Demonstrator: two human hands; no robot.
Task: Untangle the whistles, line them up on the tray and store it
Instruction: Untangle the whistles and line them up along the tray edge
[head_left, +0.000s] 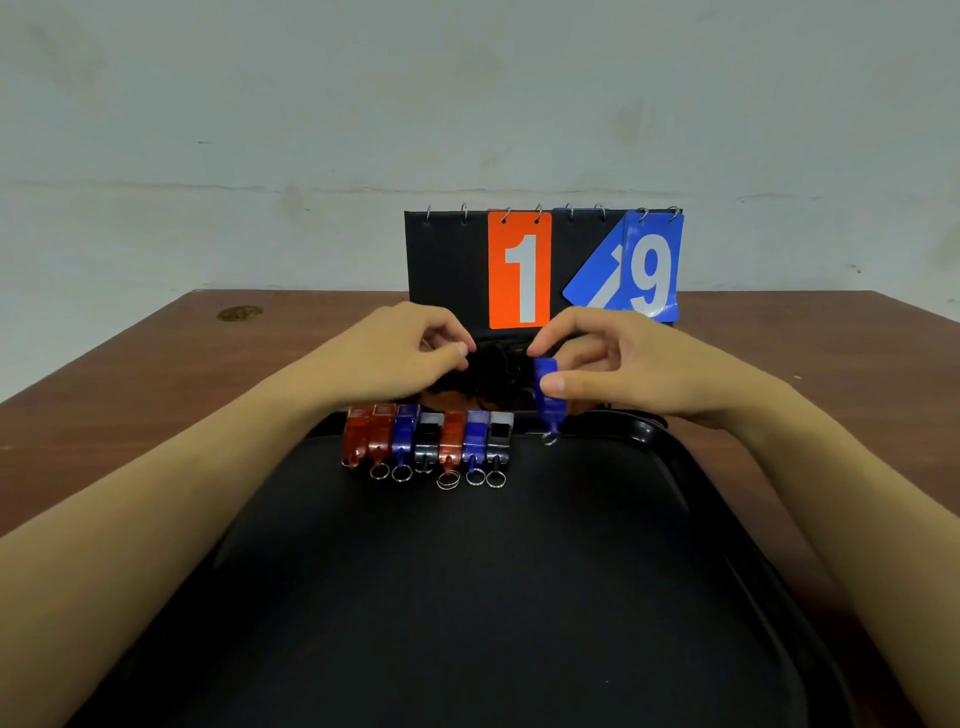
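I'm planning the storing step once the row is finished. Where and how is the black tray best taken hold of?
Grip the black tray by its raised rim on the two long sides, one hand from the left and one from the right, probably near the middle. The whistles lie loose in a row at the far end, so a level, two-sided lift should keep them from sliding.
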